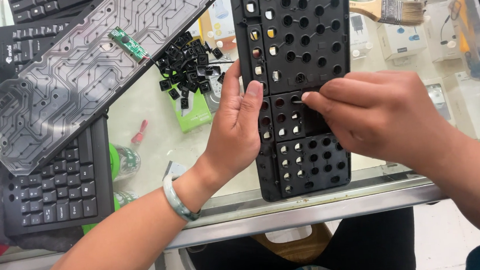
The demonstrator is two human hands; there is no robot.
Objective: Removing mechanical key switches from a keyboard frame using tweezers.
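The person sits at a glass table (154,130) with a black keyboard frame (297,62) lying lengthwise away from them, its holes bare of keys. The left hand (239,123) rests flat against the frame's left edge, fingers together, thumb up along the rim. The right hand (375,113) covers the frame's right side, its fingertips (311,97) pressed together on a slot near the middle; whether they pinch anything I cannot tell. A heap of loose black keycaps (189,65) lies just left of the frame, beside a clear circuit sheet (75,73) laid over a black keyboard (56,189). A paintbrush (393,11) sits to the right.
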